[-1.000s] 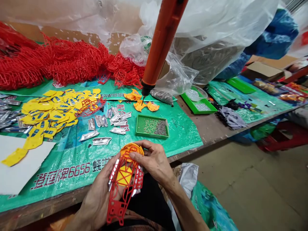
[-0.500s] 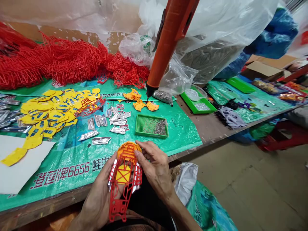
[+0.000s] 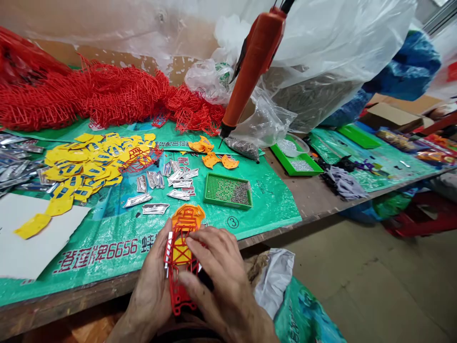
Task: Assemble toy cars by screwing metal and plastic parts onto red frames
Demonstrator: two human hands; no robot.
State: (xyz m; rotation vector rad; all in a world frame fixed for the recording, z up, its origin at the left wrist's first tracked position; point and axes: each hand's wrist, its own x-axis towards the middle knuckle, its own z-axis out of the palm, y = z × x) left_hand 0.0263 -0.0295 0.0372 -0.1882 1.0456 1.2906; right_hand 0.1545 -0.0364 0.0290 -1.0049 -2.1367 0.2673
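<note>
Several orange pieces (image 3: 211,160) lay unused on the counter (image 3: 317,204); near its edge, left fingers (image 3: 164,235) gripped the frame (image 3: 178,295), already bearing one orange cap (image 3: 197,214) and yellow plate (image 3: 181,253). Right fingers (image 3: 206,253) covered it, grip unclear.

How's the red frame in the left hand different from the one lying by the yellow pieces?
The held frame is in the left hand; the loose frame lies at the edge of the yellow pieces. The held frame has an orange piece at its far end; the loose frame shows none. Both are red, with thin bars and gaps.
</note>
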